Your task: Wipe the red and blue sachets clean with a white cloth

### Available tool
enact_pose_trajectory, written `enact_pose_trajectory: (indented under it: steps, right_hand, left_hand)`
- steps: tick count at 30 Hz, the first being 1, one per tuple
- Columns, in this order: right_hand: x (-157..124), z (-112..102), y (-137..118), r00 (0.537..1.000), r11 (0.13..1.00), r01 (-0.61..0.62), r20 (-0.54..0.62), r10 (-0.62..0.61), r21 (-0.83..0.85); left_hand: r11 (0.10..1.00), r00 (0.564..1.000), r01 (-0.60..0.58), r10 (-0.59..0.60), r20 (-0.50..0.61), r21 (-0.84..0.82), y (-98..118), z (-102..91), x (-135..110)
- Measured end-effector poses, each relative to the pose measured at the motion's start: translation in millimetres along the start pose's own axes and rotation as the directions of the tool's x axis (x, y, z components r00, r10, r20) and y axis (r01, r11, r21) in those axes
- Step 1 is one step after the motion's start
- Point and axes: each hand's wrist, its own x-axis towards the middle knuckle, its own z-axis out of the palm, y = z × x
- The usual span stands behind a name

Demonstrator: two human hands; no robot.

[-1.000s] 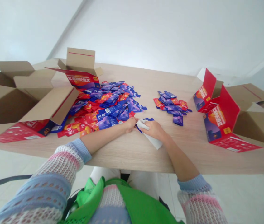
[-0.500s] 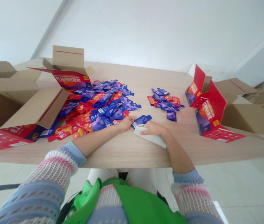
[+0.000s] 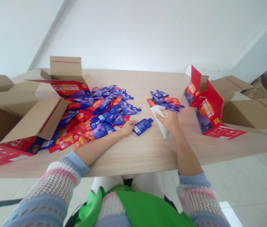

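Observation:
My left hand point(image 3: 128, 127) rests on the wooden table point(image 3: 147, 148) at the near edge of a big heap of blue and red sachets point(image 3: 100, 108). Its fingers are closed on one end of a single blue sachet point(image 3: 142, 126) that lies flat. My right hand point(image 3: 168, 119) is closed around a white cloth point(image 3: 159, 121) just right of that sachet. It sits at the near side of a smaller pile of sachets point(image 3: 164, 100).
Open cardboard cartons with red printed flaps stand at the left point(image 3: 17, 116) and back left point(image 3: 67, 75). More opened red and brown cartons point(image 3: 213, 107) stand on the right. The table's front edge runs just in front of my forearms.
My right hand has lifted off the blue sachet and moved right and away with the white cloth, toward the smaller pile. My left hand still holds the sachet's end.

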Motion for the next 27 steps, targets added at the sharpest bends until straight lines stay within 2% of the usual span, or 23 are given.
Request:
enact_pose_trajectory:
  steps: [3, 4, 7, 8, 9, 10, 12, 16, 18, 21, 23, 27]
  right_hand:
    - [-10.3, 17.1, -20.4, 0.974, 0.976, 0.177, 0.119, -0.192, 0.124]
    - [-14.7, 24.6, -28.5, 0.941, 0.95, 0.253, 0.18, -0.285, 0.182]
    - [-26.9, 46.0, -50.9, 0.799, 0.844, 0.428, 0.301, -0.521, 0.325]
    - [-29.5, 51.4, -56.2, 0.771, 0.824, 0.452, 0.315, -0.554, 0.341]
    - [-31.0, 55.6, -59.8, 0.764, 0.821, 0.457, 0.322, -0.559, 0.341]
    - [-31.2, 58.6, -61.6, 0.772, 0.832, 0.447, 0.327, -0.544, 0.329]
    - [-28.6, 61.6, -59.5, 0.819, 0.881, 0.386, 0.338, -0.464, 0.274]
    - [-16.0, 62.9, -41.1, 0.909, 0.977, 0.169, 0.364, -0.204, 0.128]
    - [-9.2, 64.0, -29.1, 0.923, 0.997, 0.047, 0.379, -0.068, 0.064]
    - [-1.5, 63.8, -11.4, 0.92, 0.993, -0.113, 0.372, 0.122, -0.046]
    - [1.3, 59.9, -1.3, 0.936, 0.984, -0.152, 0.305, 0.174, -0.094]
    - [2.7, 41.6, 8.2, 0.994, 0.994, -0.102, 0.047, 0.103, -0.027]
  left_hand:
    - [0.999, 1.0, 0.019, -0.019, 0.006, 0.037, -2.3, -2.1, 2.5]
    - [0.999, 1.0, 0.013, -0.014, 0.024, 0.042, -3.1, -3.6, 3.2]
    - [0.998, 0.995, -0.044, 0.041, 0.096, 0.034, -4.7, -9.4, 5.4]
    - [0.998, 0.992, -0.059, 0.056, 0.115, 0.027, -5.0, -11.1, 6.1]
    - [0.998, 0.99, -0.067, 0.064, 0.127, 0.018, -5.1, -12.4, 6.8]
    - [0.998, 0.989, -0.065, 0.063, 0.133, 0.009, -5.0, -13.1, 7.3]
    - [0.999, 0.989, -0.037, 0.037, 0.144, -0.001, -4.2, -12.4, 7.6]
    - [0.998, 0.993, 0.051, -0.054, 0.103, 0.039, -0.1, -6.5, 5.0]
    - [0.996, 0.995, 0.074, -0.077, 0.065, 0.039, 2.9, -3.9, 2.2]
    - [0.995, 0.994, 0.093, -0.094, 0.061, 0.024, 7.7, -2.7, -2.6]
    - [0.995, 0.991, 0.101, -0.102, 0.082, 0.015, 10.4, -3.3, -5.0]
    - [0.993, 0.986, 0.116, -0.117, 0.122, 0.015, 10.8, -6.4, -5.2]
